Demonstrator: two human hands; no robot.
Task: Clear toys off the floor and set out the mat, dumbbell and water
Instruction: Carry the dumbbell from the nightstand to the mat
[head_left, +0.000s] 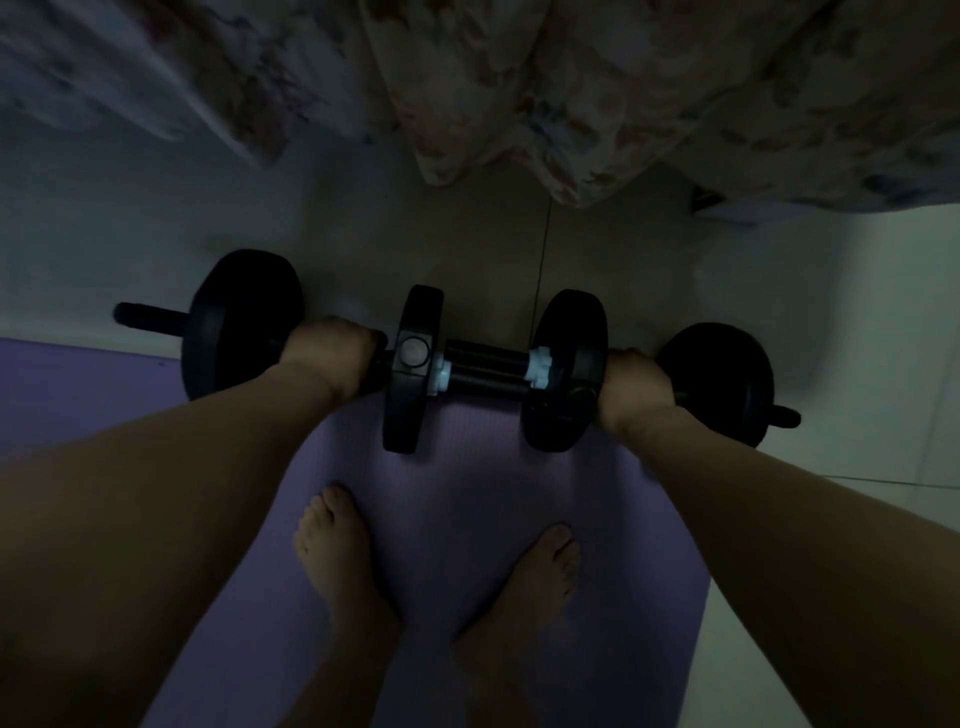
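Note:
The room is dim. A long black dumbbell bar with several round plates lies crosswise at the far edge of a purple mat. My left hand grips the bar between the two left plates. My right hand grips it between the two right plates. White collars flank the bar's middle section. I cannot tell whether the plates rest on the floor or hang above it. No toys or water bottle are visible.
My two bare feet stand on the mat below the bar. A floral bedsheet hangs down at the top. Pale tiled floor shows right of the mat and beyond the bar.

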